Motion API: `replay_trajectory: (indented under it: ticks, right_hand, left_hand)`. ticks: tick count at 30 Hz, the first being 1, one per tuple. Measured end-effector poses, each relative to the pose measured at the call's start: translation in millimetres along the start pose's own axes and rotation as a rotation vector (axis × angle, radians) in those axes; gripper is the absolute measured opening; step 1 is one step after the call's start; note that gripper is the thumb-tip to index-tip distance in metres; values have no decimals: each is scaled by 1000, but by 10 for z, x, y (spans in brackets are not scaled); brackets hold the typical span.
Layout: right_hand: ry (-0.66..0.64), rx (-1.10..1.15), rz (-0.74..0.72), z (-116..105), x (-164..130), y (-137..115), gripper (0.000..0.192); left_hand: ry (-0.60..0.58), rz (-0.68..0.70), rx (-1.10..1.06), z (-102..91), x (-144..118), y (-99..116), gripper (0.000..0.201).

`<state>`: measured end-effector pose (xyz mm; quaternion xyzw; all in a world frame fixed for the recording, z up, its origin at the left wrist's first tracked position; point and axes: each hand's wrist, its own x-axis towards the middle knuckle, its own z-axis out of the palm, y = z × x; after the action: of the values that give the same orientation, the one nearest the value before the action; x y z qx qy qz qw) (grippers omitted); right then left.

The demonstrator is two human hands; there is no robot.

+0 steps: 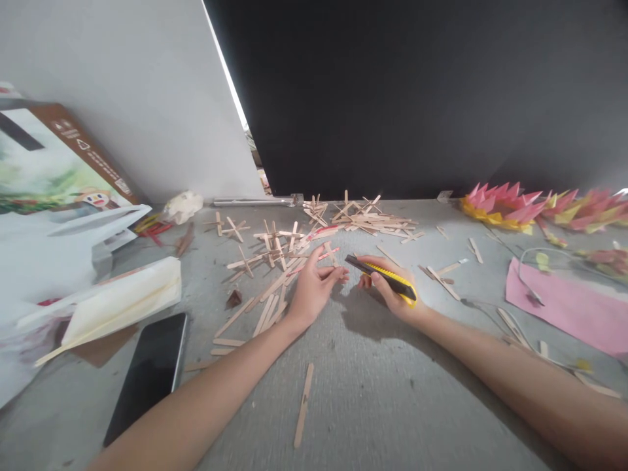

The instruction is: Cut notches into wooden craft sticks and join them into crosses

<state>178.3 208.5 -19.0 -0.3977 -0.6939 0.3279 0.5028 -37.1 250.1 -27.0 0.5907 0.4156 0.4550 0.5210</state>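
Note:
My right hand (392, 288) is wrapped around a yellow and black utility knife (392, 280), its dark blade end pointing left toward my other hand. My left hand (314, 288) is closed in a pinch, and a wooden craft stick (331, 254) shows at its fingertips; the fingers partly hide it. The two hands are close together but apart, just above the grey table (363, 392). Behind and left of my left hand lie craft sticks joined into crosses (277, 245). A loose pile of craft sticks (373, 219) lies farther back.
A single craft stick (303, 405) lies in front. To the left are a black phone (147, 373), a paper packet (132, 301) and white bags (44, 261). Pink and yellow paper flowers (505, 206), a pink sheet (559, 307) and a cable (524, 281) are at right. Dark panel (417, 98) behind.

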Motion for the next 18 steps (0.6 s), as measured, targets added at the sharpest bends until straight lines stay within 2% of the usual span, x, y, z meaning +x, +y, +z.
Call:
replay_trajectory:
  ticks: [6, 11, 18]
  right_hand:
    - [28, -217, -197, 27, -15, -88, 34]
    - [63, -264, -203, 50, -34, -80, 37]
    - [49, -246, -267, 47, -26, -76, 35]
  left_hand:
    - [-62, 4, -23, 46, -47, 86, 78]
    - [-74, 23, -79, 83, -83, 150, 73]
    - [-79, 30, -51, 82, -106, 196, 61]
